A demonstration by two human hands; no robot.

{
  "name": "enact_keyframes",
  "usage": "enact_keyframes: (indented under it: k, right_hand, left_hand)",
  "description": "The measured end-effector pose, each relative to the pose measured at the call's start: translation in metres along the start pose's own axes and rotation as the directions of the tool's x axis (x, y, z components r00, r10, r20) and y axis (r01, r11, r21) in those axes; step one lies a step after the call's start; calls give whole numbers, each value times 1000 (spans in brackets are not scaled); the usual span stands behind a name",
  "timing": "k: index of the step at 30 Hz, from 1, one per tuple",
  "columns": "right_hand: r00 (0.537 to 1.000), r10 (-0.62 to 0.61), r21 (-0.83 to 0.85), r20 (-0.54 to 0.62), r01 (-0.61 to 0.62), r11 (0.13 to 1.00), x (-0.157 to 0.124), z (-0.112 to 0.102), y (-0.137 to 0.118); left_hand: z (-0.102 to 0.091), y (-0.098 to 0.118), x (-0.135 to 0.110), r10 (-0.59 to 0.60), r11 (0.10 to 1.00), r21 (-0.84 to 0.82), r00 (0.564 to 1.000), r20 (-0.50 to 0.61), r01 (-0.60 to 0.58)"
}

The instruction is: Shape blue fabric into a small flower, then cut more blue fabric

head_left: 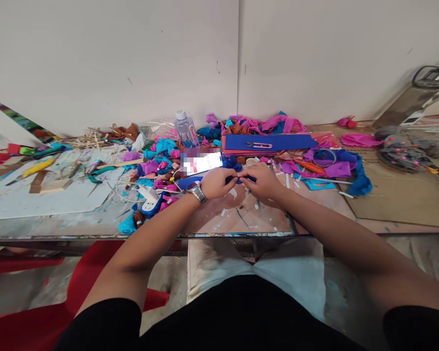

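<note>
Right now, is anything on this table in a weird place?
Yes: the white-and-blue power strip, left of the left hand, sits among crumpled crepe paper. That looks odd because it's electrical.

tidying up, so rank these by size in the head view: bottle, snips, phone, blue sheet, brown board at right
1. brown board
2. blue sheet
3. bottle and phone, too close to rank
4. snips

A clear plastic bottle [187, 132] with white cap [181, 114] stands near the pale wall [149, 58]. On the worktop [208, 225], a white-and-blue power strip [150, 199] lies nearer to the front edge, among coloured scraps [164, 146].
</note>
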State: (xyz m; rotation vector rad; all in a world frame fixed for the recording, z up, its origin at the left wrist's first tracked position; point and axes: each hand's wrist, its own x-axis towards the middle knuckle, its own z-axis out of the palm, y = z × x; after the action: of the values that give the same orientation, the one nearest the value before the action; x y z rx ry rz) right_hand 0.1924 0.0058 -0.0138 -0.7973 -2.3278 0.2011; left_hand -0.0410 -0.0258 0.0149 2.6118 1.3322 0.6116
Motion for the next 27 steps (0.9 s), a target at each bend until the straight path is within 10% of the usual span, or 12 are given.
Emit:
enact_keyframes:
  k: [27]
  right_hand:
    - [999,-21,3,-27,21,1000,0,0,-5]
  left_hand:
    - [5,-1,0,24,994,-103,999,-48,-29]
